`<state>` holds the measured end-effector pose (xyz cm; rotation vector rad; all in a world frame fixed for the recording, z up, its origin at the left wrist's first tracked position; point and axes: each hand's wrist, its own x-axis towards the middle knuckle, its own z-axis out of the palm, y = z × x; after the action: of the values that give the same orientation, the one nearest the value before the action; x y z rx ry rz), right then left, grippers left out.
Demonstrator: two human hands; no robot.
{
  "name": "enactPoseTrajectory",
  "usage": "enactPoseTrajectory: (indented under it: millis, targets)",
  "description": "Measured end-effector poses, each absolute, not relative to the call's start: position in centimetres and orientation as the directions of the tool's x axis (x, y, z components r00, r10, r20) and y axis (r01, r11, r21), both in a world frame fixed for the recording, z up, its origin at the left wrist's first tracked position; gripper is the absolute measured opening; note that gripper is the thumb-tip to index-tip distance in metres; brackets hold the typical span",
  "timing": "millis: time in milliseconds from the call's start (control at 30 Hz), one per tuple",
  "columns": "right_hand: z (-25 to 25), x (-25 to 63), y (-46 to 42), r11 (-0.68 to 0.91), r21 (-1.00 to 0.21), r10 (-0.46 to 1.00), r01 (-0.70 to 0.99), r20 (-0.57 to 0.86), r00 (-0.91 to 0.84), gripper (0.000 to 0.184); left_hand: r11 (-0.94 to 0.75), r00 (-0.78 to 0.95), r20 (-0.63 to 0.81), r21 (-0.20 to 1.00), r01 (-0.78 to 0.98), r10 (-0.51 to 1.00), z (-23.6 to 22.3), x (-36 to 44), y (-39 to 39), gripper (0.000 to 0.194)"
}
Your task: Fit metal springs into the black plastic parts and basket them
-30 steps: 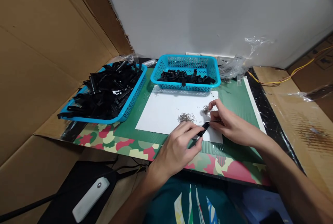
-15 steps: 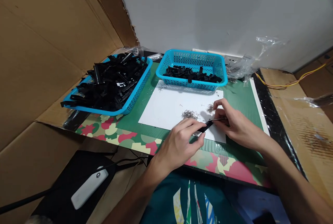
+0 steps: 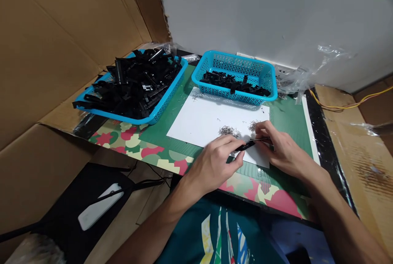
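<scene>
My left hand (image 3: 218, 161) pinches a small black plastic part (image 3: 246, 145) low over the white sheet (image 3: 196, 116). My right hand (image 3: 281, 146) is closed on slim metal tweezers (image 3: 256, 139), whose tips reach the black part beside my left fingertips. The fingers hide much of both. Just beyond my hands lies a pile of tiny bent metal pieces, like small springs (image 3: 229, 132). A smaller pile of the same pieces (image 3: 253, 125) sits by my right fingers, partly covered by them.
A blue basket heaped with black parts (image 3: 127, 86) stands at the left. Another blue basket (image 3: 235, 91), at the back, holds fewer black parts. Clear plastic wrap (image 3: 296, 82) and a power strip (image 3: 283, 70) lie by the wall. Cardboard (image 3: 55, 30) walls the left side.
The view has shifted slightly, so the baskets appear higher and further right. Both hands keep their grips; the black part now looks turned flatter beneath the tweezers.
</scene>
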<state>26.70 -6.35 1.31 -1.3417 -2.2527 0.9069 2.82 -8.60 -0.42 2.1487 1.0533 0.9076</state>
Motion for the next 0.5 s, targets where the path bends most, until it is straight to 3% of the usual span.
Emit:
enactPoseTrajectory:
  millis: [500]
  targets:
    - [1.36, 26.92, -6.41, 0.336, -0.665, 0.874, 0.667, -0.044, -0.484, 0.008, -0.553, 0.492, 0.322, 0.700, 0.451, 0.809, -0.35, 2.80, -8.68, 0.024]
